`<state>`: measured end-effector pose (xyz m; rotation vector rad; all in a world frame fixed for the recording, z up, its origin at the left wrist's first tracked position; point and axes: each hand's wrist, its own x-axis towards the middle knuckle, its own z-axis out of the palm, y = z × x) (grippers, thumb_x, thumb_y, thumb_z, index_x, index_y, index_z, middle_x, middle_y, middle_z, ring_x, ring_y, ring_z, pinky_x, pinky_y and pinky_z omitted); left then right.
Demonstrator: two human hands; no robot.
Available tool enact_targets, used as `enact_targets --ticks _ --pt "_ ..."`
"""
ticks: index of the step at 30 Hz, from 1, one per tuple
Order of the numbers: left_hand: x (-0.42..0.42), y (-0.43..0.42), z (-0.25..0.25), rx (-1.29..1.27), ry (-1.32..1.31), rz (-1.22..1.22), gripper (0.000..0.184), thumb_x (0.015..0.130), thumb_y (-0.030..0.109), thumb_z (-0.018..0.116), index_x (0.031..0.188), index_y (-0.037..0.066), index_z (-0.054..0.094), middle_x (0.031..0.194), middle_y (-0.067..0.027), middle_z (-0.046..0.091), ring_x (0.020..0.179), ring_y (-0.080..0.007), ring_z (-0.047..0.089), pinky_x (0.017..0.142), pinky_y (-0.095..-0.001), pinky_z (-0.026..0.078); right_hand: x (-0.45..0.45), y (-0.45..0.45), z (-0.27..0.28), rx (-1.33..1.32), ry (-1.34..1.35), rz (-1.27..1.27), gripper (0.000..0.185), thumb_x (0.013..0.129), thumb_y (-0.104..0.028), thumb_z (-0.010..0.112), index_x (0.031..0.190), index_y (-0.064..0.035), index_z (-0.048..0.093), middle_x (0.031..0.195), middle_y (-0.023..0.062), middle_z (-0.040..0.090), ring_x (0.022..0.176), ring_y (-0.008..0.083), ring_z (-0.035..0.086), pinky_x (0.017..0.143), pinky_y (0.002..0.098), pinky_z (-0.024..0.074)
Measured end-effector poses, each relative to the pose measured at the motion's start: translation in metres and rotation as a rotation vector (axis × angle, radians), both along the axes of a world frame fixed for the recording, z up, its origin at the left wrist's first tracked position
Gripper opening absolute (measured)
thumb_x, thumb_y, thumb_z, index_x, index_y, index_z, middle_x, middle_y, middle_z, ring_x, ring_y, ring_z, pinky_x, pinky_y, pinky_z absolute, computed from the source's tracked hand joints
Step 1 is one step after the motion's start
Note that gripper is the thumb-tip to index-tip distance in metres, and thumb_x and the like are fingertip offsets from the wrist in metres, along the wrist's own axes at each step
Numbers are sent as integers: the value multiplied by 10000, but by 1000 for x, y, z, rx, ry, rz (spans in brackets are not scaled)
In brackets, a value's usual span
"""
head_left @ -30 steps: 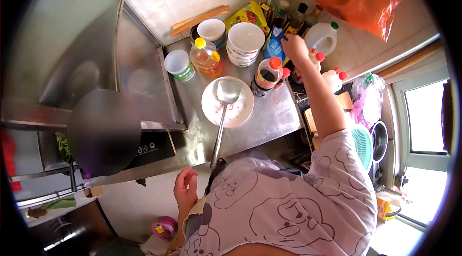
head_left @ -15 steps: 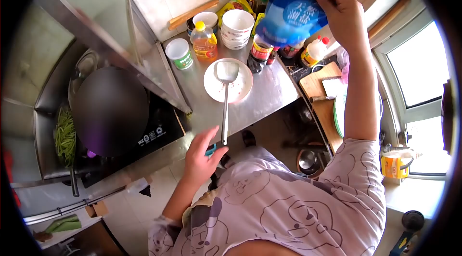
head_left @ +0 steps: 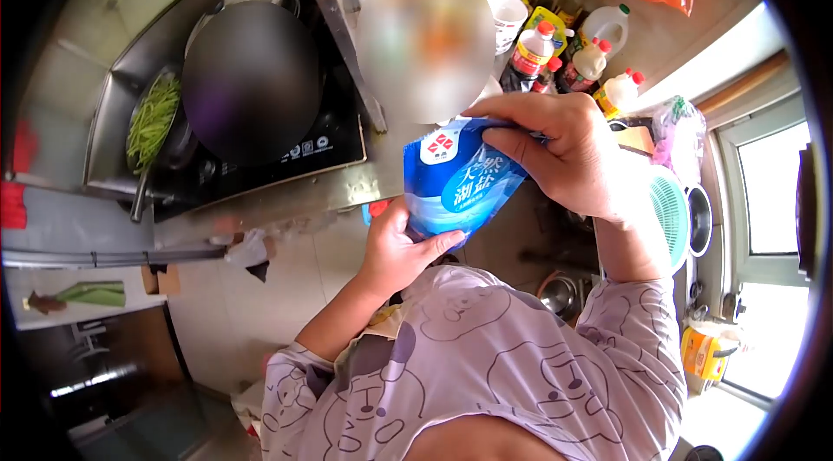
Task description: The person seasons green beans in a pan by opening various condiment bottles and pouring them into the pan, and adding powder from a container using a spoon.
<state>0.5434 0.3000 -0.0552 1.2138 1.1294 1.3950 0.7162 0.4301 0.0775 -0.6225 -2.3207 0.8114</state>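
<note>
A blue packet [head_left: 464, 183] with white lettering is between both of my hands, in front of my chest. My left hand [head_left: 399, 248] grips its lower left side, the thumb lying across the front. My right hand [head_left: 564, 153] pinches the top right edge between thumb and fingers. Behind the packet, a blurred round patch hides much of the counter, and the plate and spatula cannot be made out.
At the left is a stove [head_left: 299, 157], partly behind a dark blurred patch, with green vegetables [head_left: 154, 124] in a pan. Bottles [head_left: 531, 52], a white bowl [head_left: 506, 17] and a teal basket [head_left: 666, 214] are at the right.
My right hand took the blue packet from among the bottles, lifted it and brought it down in front of me. My left hand came up and now holds its lower side.
</note>
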Motion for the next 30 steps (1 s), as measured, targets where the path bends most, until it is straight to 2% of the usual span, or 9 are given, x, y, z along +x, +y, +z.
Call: enact_targets --ticks 2,4,10,18,20,23,24,26,30 --pt "2 -12 -1 7 26 30 418 804 45 760 1148 -20 533 1072 -84 639 972 -153 621 878 -316 507 4 -1 -9 -106 147 39 509 798 -175 744 1258 -48 567 997 120 682 884 217 678 768 329 534" --pt "4 -24 -6 -15 -214 136 431 815 31 745 1177 -24 518 1124 -92 625 1027 -165 604 920 -324 488 7 4 -24 -331 347 150 1016 656 -408 842 1452 -53 319 1284 128 561 1158 241 561 949 388 466" --pt "0 -53 0 40 -372 269 453 822 -13 720 1219 -11 502 1182 -96 607 1075 -181 594 949 -339 482 -13 -31 -116 -869 306 390 1350 464 -485 902 1495 -10 171 1466 146 374 1362 257 348 1125 424 268" --pt "-29 -66 -18 27 -450 264 525 859 56 704 1291 19 408 1204 -66 575 1096 -158 575 956 -319 480 -67 -89 -129 -956 335 222 1069 488 -230 964 1351 1 377 1241 91 549 1145 171 520 988 347 434" --pt "-51 -74 -20 64 -364 238 549 864 18 681 1318 11 374 1238 -85 556 1126 -157 559 971 -307 463 -88 -99 -134 -938 400 243 891 589 -76 911 1318 -3 404 1209 83 569 1108 167 552 945 335 472" --pt "-98 -87 -28 128 51 323 696 841 164 744 1376 13 324 1261 -90 516 1155 -170 519 976 -322 426 -129 -112 -128 -903 438 294 740 650 -7 859 1271 -6 457 1174 92 599 1065 168 586 927 344 499" --pt "-118 -94 -28 134 50 328 696 841 164 744 1376 13 324 1261 -90 516 1155 -170 519 976 -322 426 -146 -119 -125 -866 456 289 705 650 -13 861 1247 -3 486 1146 84 618 1050 166 594 927 342 499" --pt "-162 -110 -26 21 93 217 738 781 350 786 1343 54 410 1371 -151 362 1296 -323 331 1071 -436 289 -179 -133 -123 -838 406 248 685 645 -36 871 1224 1 507 1133 78 631 1034 161 600 922 335 496" --pt "-257 -149 -24 190 270 251 753 849 293 732 1415 26 313 1418 -151 329 1316 -266 348 1061 -426 315 -260 -157 -107 -840 349 178 657 658 -59 873 1209 1 520 1117 76 642 1020 153 604 918 324 492"
